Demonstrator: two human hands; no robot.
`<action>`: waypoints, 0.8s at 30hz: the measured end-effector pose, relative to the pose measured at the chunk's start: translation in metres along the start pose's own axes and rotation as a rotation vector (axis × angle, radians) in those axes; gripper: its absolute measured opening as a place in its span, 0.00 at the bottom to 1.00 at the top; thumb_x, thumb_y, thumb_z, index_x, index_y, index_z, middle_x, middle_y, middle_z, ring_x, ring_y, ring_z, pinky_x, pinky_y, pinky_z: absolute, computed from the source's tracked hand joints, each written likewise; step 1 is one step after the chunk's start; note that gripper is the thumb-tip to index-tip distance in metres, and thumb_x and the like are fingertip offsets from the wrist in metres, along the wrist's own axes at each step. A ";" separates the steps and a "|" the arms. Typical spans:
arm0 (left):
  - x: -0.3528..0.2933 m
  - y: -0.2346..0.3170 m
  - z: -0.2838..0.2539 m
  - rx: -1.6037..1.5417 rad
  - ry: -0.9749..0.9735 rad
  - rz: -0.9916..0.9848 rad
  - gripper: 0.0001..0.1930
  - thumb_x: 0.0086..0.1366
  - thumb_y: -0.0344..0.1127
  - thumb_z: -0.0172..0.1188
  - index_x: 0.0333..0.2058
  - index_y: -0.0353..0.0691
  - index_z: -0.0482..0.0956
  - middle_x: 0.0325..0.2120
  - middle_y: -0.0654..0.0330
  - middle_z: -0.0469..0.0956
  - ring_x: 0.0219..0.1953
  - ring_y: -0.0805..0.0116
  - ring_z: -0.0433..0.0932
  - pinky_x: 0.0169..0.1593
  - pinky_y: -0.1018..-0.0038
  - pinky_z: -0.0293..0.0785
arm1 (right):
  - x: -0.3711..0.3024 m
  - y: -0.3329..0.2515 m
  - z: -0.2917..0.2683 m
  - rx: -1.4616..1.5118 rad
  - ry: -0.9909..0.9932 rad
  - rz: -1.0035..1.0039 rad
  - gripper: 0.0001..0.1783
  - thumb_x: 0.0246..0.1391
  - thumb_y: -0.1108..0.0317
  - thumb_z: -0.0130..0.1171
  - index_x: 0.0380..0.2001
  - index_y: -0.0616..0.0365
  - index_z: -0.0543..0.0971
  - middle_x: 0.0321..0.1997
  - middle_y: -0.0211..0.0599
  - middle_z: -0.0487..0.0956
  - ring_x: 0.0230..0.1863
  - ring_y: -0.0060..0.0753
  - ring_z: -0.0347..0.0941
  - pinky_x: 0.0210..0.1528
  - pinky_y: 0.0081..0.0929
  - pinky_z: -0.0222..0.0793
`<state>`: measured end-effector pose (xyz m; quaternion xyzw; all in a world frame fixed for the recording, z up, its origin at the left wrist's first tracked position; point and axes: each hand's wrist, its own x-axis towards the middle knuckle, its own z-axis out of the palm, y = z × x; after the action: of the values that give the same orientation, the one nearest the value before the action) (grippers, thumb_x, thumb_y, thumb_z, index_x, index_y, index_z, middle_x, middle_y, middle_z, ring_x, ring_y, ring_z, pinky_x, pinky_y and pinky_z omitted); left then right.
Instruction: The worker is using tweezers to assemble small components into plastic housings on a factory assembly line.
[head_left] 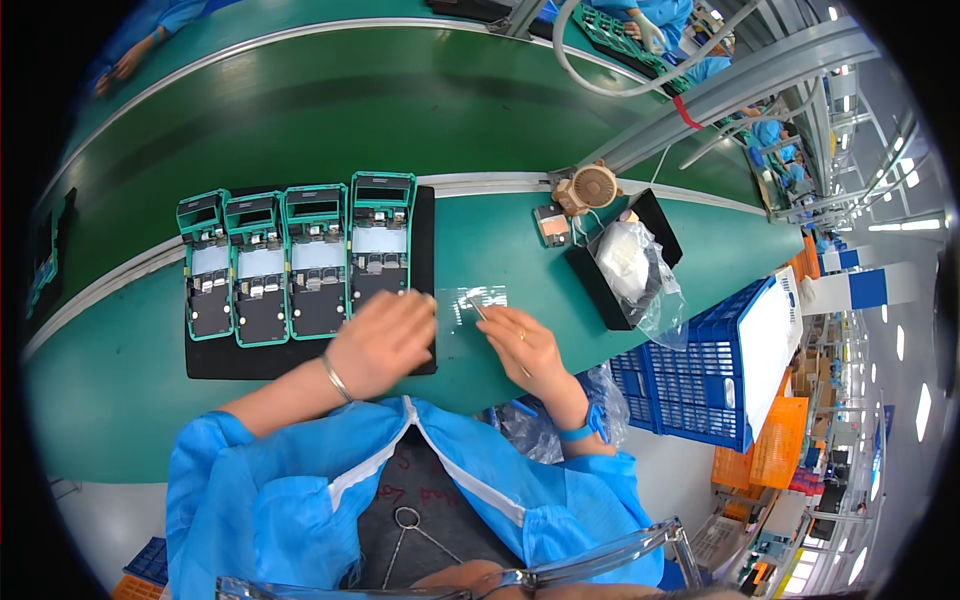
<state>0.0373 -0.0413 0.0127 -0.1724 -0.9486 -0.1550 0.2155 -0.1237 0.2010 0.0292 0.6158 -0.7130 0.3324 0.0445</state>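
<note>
A thin pair of metal tweezers [477, 309] is held in the closed fingers of my right hand [527, 350], its tip over a clear sheet with small white pieces [488, 295] on the bench. My left hand [385, 342] is closed, palm down, above the black mat [260, 365] and partly covers the lower end of the rightmost teal-framed device [380, 240]. Whatever its fingertips may pinch is hidden or too small to name. Several such devices stand in a row on the mat, including a leftmost one [210, 262], with circuit parts and pale panels exposed.
Right of the sheet, a black box [608, 300] holds clear plastic bags, beside a small tan fan [592, 188]. Behind the green bench [500, 245] runs a dark green belt [400, 100]. Blue crates [690, 370] stand at the right. Other people work across the belt.
</note>
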 end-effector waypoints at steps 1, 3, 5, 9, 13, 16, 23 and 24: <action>-0.003 0.008 0.016 -0.063 -0.023 0.079 0.33 0.54 0.44 0.74 0.57 0.39 0.76 0.64 0.51 0.72 0.67 0.47 0.69 0.67 0.50 0.66 | -0.007 -0.004 0.000 0.000 -0.004 0.001 0.20 0.49 0.83 0.67 0.48 0.64 0.82 0.53 0.50 0.84 0.54 0.54 0.81 0.54 0.42 0.81; -0.001 0.019 0.031 -0.063 -0.072 0.106 0.33 0.56 0.46 0.73 0.59 0.41 0.76 0.65 0.51 0.71 0.69 0.49 0.67 0.69 0.50 0.64 | -0.017 -0.007 0.001 0.008 -0.003 0.036 0.19 0.49 0.83 0.67 0.47 0.64 0.83 0.54 0.50 0.84 0.55 0.54 0.81 0.55 0.42 0.81; 0.002 0.022 0.036 -0.065 -0.117 0.140 0.34 0.58 0.48 0.72 0.61 0.43 0.76 0.66 0.51 0.70 0.71 0.50 0.65 0.71 0.49 0.62 | -0.023 -0.006 0.002 0.014 0.001 0.045 0.20 0.49 0.83 0.67 0.48 0.64 0.82 0.54 0.50 0.84 0.55 0.54 0.81 0.55 0.42 0.81; 0.003 0.019 0.038 0.005 -0.212 0.155 0.34 0.62 0.52 0.69 0.64 0.47 0.74 0.68 0.53 0.69 0.72 0.52 0.64 0.73 0.49 0.59 | -0.025 -0.002 0.006 0.022 0.015 0.037 0.20 0.49 0.83 0.67 0.48 0.65 0.82 0.54 0.50 0.84 0.56 0.54 0.81 0.55 0.43 0.81; 0.001 0.019 0.035 -0.015 -0.244 0.152 0.31 0.66 0.52 0.64 0.64 0.44 0.74 0.68 0.52 0.68 0.73 0.50 0.62 0.73 0.49 0.58 | -0.022 0.002 0.010 -0.006 0.010 -0.024 0.20 0.49 0.84 0.69 0.47 0.65 0.83 0.52 0.52 0.85 0.55 0.55 0.82 0.54 0.42 0.81; 0.000 0.019 0.033 -0.031 -0.231 0.148 0.31 0.66 0.52 0.65 0.63 0.44 0.75 0.67 0.52 0.69 0.72 0.50 0.63 0.73 0.49 0.58 | -0.007 0.002 0.009 -0.054 0.027 -0.102 0.20 0.47 0.84 0.69 0.46 0.65 0.83 0.51 0.53 0.85 0.54 0.55 0.82 0.53 0.42 0.81; -0.029 -0.017 -0.037 0.002 0.161 -0.072 0.25 0.50 0.31 0.72 0.48 0.35 0.79 0.51 0.49 0.80 0.56 0.47 0.77 0.56 0.54 0.75 | 0.073 -0.019 0.035 0.066 0.034 -0.235 0.22 0.48 0.81 0.65 0.49 0.64 0.82 0.53 0.49 0.84 0.55 0.53 0.81 0.53 0.41 0.81; -0.040 -0.032 -0.045 0.100 0.179 -0.174 0.23 0.51 0.31 0.72 0.47 0.35 0.80 0.50 0.50 0.81 0.57 0.46 0.77 0.56 0.54 0.75 | 0.083 -0.022 0.047 0.108 0.036 -0.278 0.22 0.48 0.81 0.65 0.49 0.64 0.82 0.53 0.49 0.84 0.55 0.53 0.81 0.53 0.40 0.81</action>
<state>0.0749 -0.0965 0.0258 -0.0639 -0.9435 -0.1402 0.2933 -0.1077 0.1050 0.0413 0.7040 -0.6011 0.3719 0.0696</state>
